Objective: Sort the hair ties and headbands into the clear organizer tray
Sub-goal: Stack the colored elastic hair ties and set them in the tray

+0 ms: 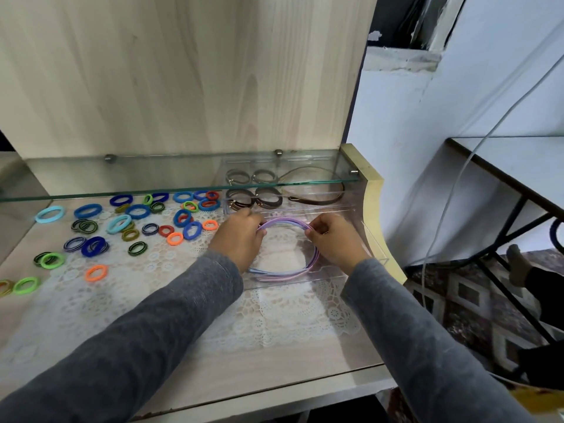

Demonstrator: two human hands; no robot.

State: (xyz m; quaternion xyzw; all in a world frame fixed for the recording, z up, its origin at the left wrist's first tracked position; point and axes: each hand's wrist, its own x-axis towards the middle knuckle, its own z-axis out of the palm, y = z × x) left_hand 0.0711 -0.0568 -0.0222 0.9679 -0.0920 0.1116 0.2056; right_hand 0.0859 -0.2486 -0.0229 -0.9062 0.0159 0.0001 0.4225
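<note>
1. Head view: a clear organizer tray (374,239) is seen at the right end of the counter (274,370), close to its back edge and partly under a glass shelf (152,190).
2. A bundle of pastel headbands (315,257), purple, pink and blue, is held within the tray's large front compartment. The open ends of the bundle appear to lie low against the front wall, though whether they rest on the tray floor cannot be told.
3. The left side of the arc is gripped by the left hand (241,236), its fingers curled over the bands. The right side is pinched by the right hand (332,239), fingers closed tightly round the bundle.
4. Brown hair ties (241,200) are already laid in the rear compartments, and a brown headband (320,200) is laid beside them toward the counter's right edge.
5. Coloured hair ties (137,211) are scattered over the left half of the counter, well apart from the tray, some on a lace mat (274,312).
6. The step in hand is judged to be the seating of the pastel headbands in the front compartment, with the sorting perhaps a third done.
7. For the next move, the bundle would need to be pressed flat and both grips eased together, so that the springy bands are not flung out. The loose ties would then be gathered from the left.
</note>
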